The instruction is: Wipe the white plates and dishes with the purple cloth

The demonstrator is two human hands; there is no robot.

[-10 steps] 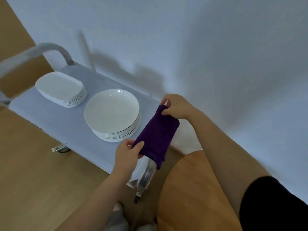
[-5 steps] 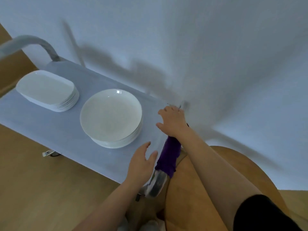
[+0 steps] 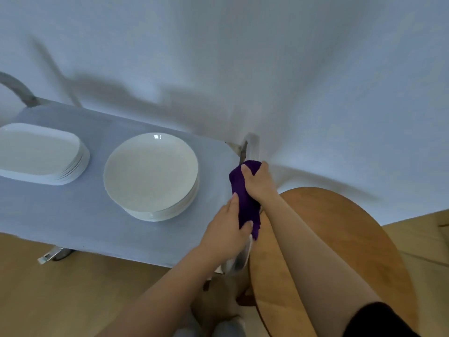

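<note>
The oval plates (image 3: 38, 152) are cut off at the left edge. Both hands grip the purple cloth (image 3: 245, 205): right hand (image 3: 258, 184) at top, left hand (image 3: 228, 234) below, beside the round plates (image 3: 150, 173).

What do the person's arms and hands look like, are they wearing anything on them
Both hands, the left hand and the right hand, are bare: no gloves, rings or watch show. Both forearms are uncovered too. A black sleeve covers the right upper arm at the frame's lower edge. No sleeve shows on the left arm.
</note>
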